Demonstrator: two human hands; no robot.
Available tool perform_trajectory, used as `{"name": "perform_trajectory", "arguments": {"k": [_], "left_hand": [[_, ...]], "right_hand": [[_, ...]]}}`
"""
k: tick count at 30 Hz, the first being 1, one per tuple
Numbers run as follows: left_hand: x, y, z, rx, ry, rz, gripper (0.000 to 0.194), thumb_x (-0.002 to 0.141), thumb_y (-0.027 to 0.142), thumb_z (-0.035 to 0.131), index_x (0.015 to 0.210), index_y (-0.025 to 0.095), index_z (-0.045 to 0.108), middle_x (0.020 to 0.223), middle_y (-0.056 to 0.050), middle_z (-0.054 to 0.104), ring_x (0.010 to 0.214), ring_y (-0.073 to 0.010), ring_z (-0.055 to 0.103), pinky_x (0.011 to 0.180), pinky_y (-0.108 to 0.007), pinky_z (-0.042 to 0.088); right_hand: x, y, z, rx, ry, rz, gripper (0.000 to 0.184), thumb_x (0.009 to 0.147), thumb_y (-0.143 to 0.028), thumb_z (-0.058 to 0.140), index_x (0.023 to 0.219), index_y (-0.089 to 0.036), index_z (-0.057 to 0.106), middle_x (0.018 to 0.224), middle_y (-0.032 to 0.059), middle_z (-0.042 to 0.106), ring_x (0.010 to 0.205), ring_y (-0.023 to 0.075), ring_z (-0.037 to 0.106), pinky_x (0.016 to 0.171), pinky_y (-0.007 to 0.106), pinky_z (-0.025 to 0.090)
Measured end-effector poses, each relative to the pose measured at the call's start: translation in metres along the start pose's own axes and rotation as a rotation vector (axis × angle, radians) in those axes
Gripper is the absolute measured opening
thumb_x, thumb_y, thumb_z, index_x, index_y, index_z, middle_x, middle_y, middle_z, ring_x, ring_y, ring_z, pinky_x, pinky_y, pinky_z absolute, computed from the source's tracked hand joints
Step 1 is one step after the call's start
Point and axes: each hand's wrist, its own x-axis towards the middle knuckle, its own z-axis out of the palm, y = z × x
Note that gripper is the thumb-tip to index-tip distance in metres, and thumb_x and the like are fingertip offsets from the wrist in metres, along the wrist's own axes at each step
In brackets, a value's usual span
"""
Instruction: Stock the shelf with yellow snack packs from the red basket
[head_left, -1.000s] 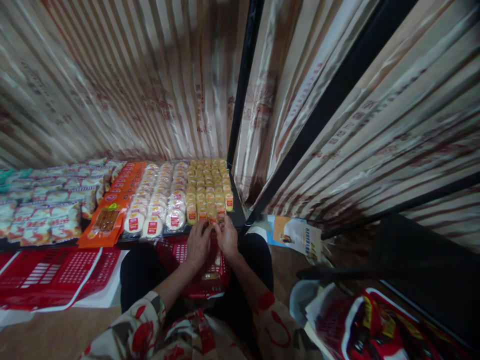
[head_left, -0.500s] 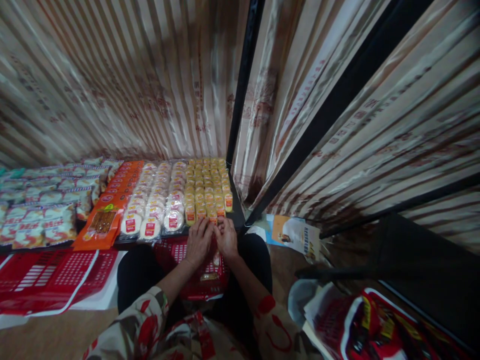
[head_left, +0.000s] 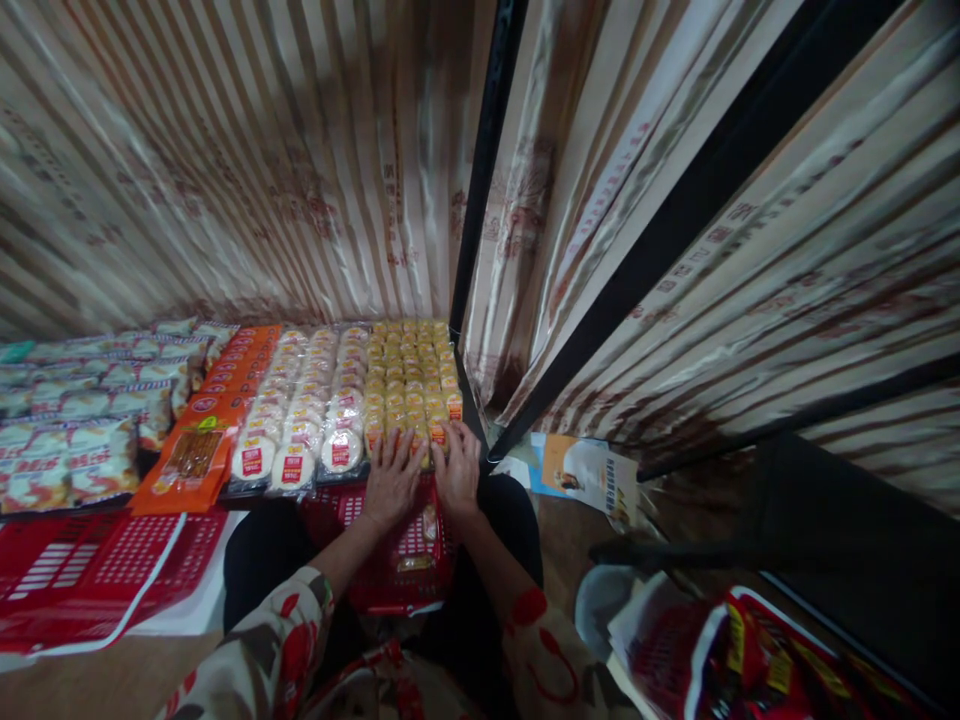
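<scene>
Rows of small yellow wrapped snack packs (head_left: pixel 409 372) stand at the right end of the display. My left hand (head_left: pixel 393 480) lies on their front edge, fingers spread and flat against the nearest packs. Close beside it, my right hand (head_left: pixel 458 472) rests its fingers on the front packs at the right corner; part of its grip is hidden. Below both hands, a red basket (head_left: pixel 375 590) sits between my knees. Inside it are a few small wrapped packs (head_left: pixel 415 565), partly covered by my forearms.
Left of the yellow packs are round white packaged cakes (head_left: pixel 343 450), orange snack bags (head_left: pixel 187 460) and white bags (head_left: pixel 101 465). Another red basket (head_left: pixel 90 575) is at lower left. A dark post (head_left: pixel 480 190) rises behind the corner. Leaflets (head_left: pixel 585 472) lie on the floor at right.
My fingers were bunched close together at the front packs. Now the left fingers are spread over them, and the right hand has shifted slightly right. The view has tilted a little.
</scene>
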Motion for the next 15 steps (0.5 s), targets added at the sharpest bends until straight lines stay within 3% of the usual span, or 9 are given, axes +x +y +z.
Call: {"name": "perform_trajectory", "arguments": {"k": [15], "left_hand": [[0.008,-0.004,-0.003,-0.007,-0.142,0.012,0.054,0.087,0.027,0.047,0.140,0.024,0.035,0.149,-0.010,0.029,0.140,-0.0260,0.018,0.113,-0.048,0.014]], "right_hand": [[-0.001,0.020,0.019,0.042,-0.025,-0.006,0.039,0.089,-0.030,0.043,0.124,-0.015,0.050,0.121,0.0138,0.052,0.117,0.0221,0.044,0.100,0.043,0.039]]}}
